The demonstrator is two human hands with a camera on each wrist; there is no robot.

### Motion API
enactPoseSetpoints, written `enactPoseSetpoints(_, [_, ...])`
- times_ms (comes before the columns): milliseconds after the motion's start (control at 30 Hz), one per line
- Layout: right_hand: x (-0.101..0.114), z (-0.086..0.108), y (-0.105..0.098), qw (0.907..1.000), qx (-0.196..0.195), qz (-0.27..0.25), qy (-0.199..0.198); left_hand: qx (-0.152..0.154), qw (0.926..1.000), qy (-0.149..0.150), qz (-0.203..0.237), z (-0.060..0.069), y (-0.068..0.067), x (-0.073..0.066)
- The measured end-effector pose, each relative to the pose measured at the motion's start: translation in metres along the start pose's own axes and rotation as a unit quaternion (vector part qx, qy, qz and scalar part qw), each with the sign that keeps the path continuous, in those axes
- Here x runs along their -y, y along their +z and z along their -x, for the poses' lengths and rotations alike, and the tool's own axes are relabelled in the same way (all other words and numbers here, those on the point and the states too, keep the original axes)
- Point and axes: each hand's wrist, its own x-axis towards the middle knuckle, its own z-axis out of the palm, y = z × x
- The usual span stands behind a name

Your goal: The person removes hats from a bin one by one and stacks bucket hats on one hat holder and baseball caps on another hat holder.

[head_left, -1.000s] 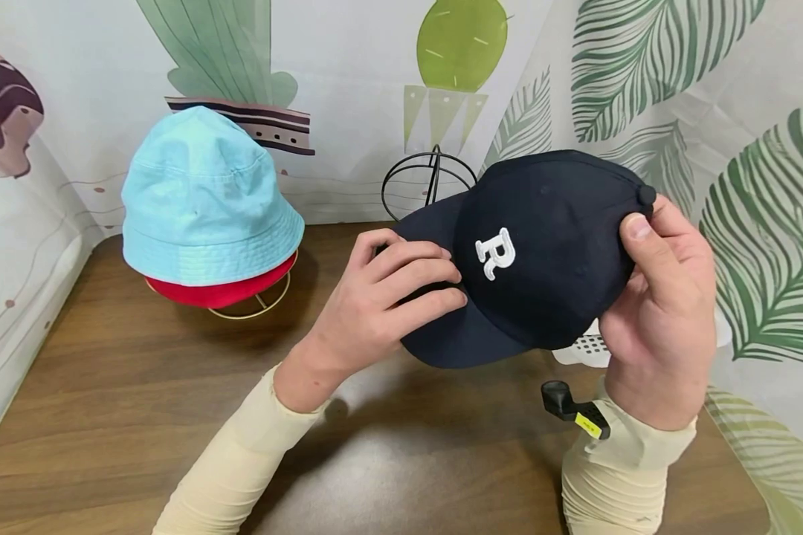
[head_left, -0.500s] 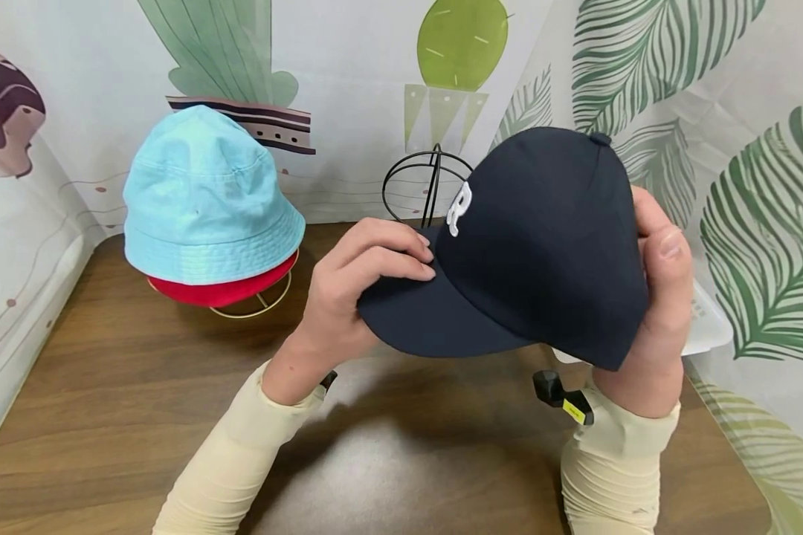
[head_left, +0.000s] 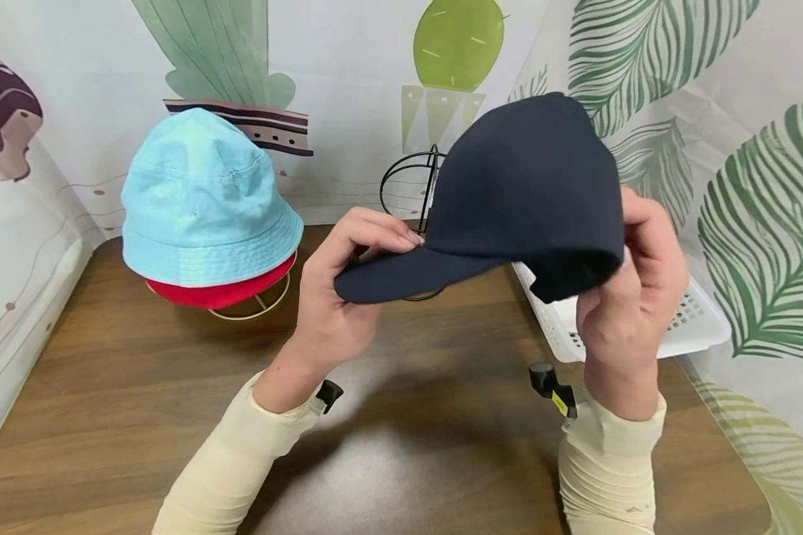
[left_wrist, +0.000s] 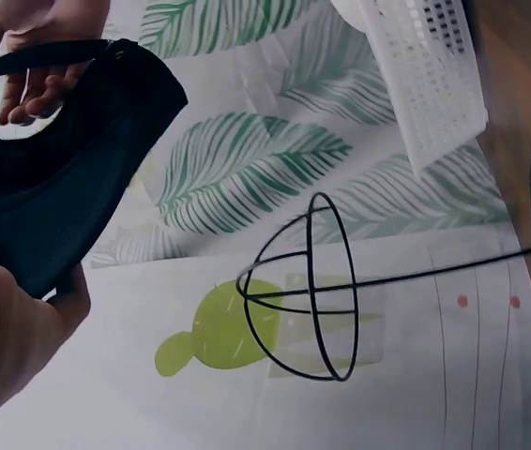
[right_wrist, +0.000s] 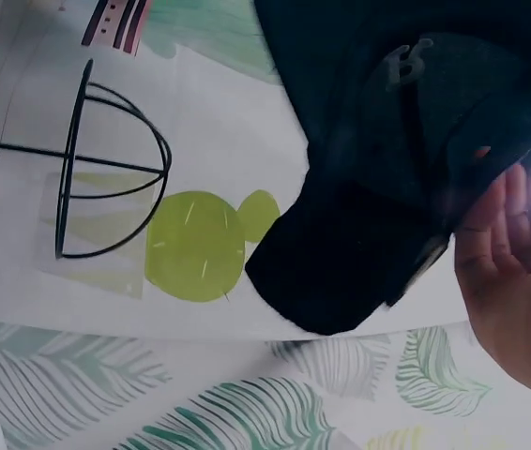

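Note:
A navy baseball cap is held up in the air above the table, crown upward and brim pointing left. My left hand pinches the brim between thumb and fingers. At the cap's back edge my right hand grips the rim, fingers behind and thumb in front. The right wrist view shows the cap's dark inside and the right fingers by the back strap. Behind the cap stands a black wire hat stand, bare and partly hidden in the head view.
At the left, a light blue bucket hat sits over a red hat on a gold wire stand. A white perforated basket is at the right, behind my right hand. The wooden table meets printed cloth walls.
The cap has tipped upright and risen, so its white letter has turned out of the head view. My left hand has shifted left along the brim; my right hand has moved left.

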Motion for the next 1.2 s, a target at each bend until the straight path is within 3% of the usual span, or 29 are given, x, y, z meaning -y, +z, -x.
enactPoseSetpoints(100, [0.000, 0.000, 0.003, 0.9984, 0.029, 0.029, -0.038, -0.018, 0.9997, -0.017, -0.006, 0.001, -0.003, 0.001])
enactPoseSetpoints(167, [0.000, 0.000, 0.001, 0.9916, 0.060, 0.099, -0.059, -0.028, 0.9992, -0.022, -0.018, 0.002, -0.004, 0.002])
enactPoseSetpoints(233, [0.000, 0.000, -0.002, 0.9753, 0.092, 0.187, -0.073, -0.036, 0.9986, -0.027, -0.028, 0.003, -0.006, 0.004])
enactPoseSetpoints(367, [-0.004, 0.000, -0.009, 0.9324, 0.153, 0.318, -0.078, -0.040, 0.9978, -0.034, -0.039, 0.004, -0.006, 0.004])
enactPoseSetpoints(500, [-0.013, 0.001, -0.015, 0.9061, 0.177, 0.377, -0.073, -0.037, 0.9971, -0.041, -0.053, 0.004, -0.005, 0.002])
enactPoseSetpoints(700, [-0.024, 0.003, -0.018, 0.8769, 0.147, 0.448, -0.093, -0.023, 0.9963, -0.049, -0.067, 0.004, -0.001, -0.001])
enactPoseSetpoints(800, [-0.027, 0.004, -0.018, 0.8698, 0.125, 0.466, -0.102, -0.020, 0.9957, -0.049, -0.076, 0.002, 0.001, -0.005])
enactPoseSetpoints(900, [-0.028, 0.002, -0.017, 0.8692, 0.105, 0.471, -0.106, -0.021, 0.9954, -0.045, -0.082, -0.002, 0.002, -0.011])
enactPoseSetpoints(1067, [-0.030, -0.004, -0.021, 0.8798, 0.058, 0.463, -0.091, -0.021, 0.9951, -0.031, -0.091, -0.008, 0.001, -0.020])
enactPoseSetpoints(1200, [-0.030, -0.008, -0.032, 0.8930, 0.013, 0.448, -0.047, -0.019, 0.9948, -0.031, -0.095, -0.008, -0.003, -0.020])
